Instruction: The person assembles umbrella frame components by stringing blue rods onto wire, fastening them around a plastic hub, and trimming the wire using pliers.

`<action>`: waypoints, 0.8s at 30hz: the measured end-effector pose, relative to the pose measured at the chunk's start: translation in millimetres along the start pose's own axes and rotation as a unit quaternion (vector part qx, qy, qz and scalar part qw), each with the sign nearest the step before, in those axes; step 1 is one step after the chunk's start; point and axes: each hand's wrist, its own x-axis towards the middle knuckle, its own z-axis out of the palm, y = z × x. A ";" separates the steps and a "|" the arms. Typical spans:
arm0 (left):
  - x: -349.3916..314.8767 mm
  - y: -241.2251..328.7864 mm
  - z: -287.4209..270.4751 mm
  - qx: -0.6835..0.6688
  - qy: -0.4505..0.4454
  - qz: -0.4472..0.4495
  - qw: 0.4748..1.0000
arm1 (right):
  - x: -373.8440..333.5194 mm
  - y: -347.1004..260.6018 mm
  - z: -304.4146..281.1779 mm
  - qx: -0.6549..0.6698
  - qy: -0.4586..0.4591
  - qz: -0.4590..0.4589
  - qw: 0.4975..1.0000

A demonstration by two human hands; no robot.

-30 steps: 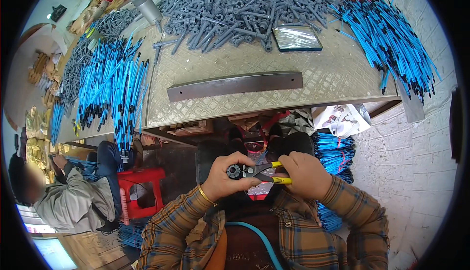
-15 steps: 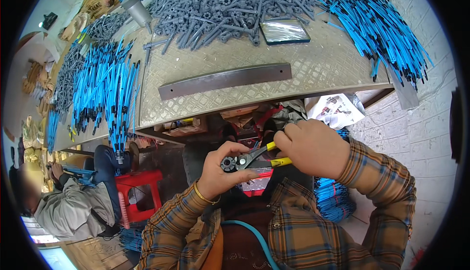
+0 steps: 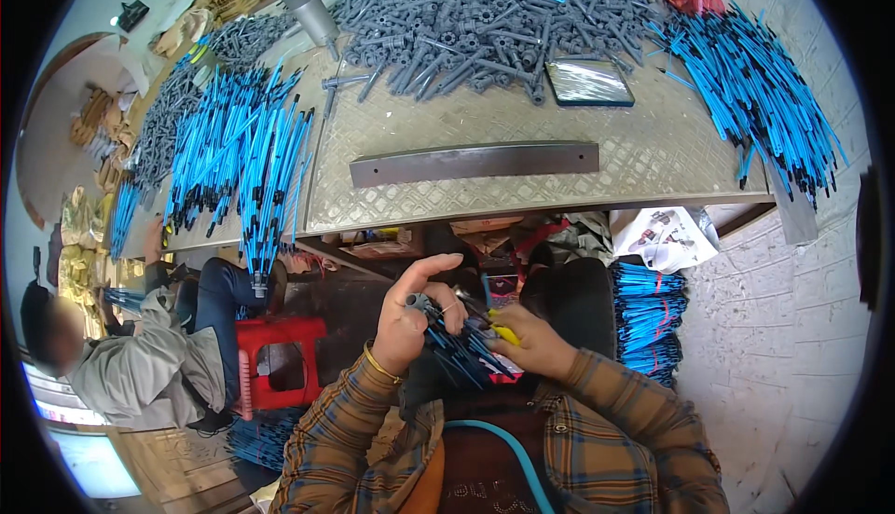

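My left hand point(image 3: 399, 328) is raised over my lap, its index finger stretched out. A grey plastic fitting point(image 3: 419, 301) with a ribbed round head shows between its thumb and bent fingers. Just to the right, my right hand point(image 3: 538, 342) grips pliers with yellow handles point(image 3: 505, 331). The pliers' metal jaws point toward the left fingers and are partly hidden. Below both hands lie several thin blue-and-black rods point(image 3: 454, 357), partly covered by the hands.
A large heap of grey fittings point(image 3: 447, 29) covers the back of the table point(image 3: 466, 121). A dark metal bar point(image 3: 475, 160) lies near its front edge. Blue rods are piled left point(image 3: 224, 150) and right point(image 3: 760, 95). A co-worker point(image 3: 154, 365) sits left, beside a red stool point(image 3: 280, 365).
The pliers have come off the grey fitting and moved down, with my right hand lower and nearer my body. My left index finger has stretched out. The view has shifted, showing rods below my hands.
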 end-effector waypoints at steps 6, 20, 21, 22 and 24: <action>-10.2 -0.6 1.2 -0.021 -0.004 -0.021 1.000 | 11.3 -5.8 15.5 0.031 -0.047 0.108 0.993; -32.4 -17.2 0.7 -0.065 0.060 -0.078 0.993 | 11.2 -24.0 -30.7 0.004 -0.025 0.007 1.000; -30.3 -16.7 0.8 -0.067 0.061 -0.077 0.993 | 10.7 -38.4 -51.1 0.000 -0.085 0.021 0.996; -27.8 -14.5 1.7 -0.027 0.055 -0.081 0.995 | 11.1 -48.8 -66.1 -0.004 -0.146 0.036 0.989; -21.6 -11.4 7.2 0.051 0.033 -0.089 0.994 | 6.8 -60.1 -85.0 0.011 -0.179 0.047 0.983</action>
